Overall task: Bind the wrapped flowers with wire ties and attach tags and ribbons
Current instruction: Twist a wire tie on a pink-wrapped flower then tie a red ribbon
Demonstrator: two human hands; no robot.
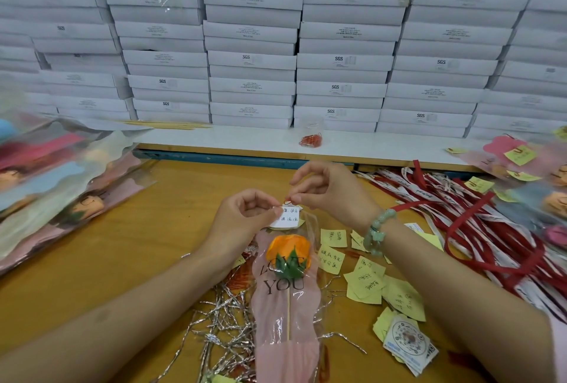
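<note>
An orange flower in a pink "LOVE YOU" sleeve lies on the wooden table, its top pointing away from me. A white handwritten tag sits at the sleeve's top edge. My left hand pinches the tag and sleeve top. My right hand pinches a small clip or tie at the tag's upper edge; what it is cannot be told. Silver wire ties lie scattered left of the sleeve. Red and white ribbons are heaped to the right.
Yellow handwritten notes and round-printed cards lie right of the sleeve. Wrapped flowers are piled at left and far right. A small bag of red clips sits on the white ledge before stacked white boxes.
</note>
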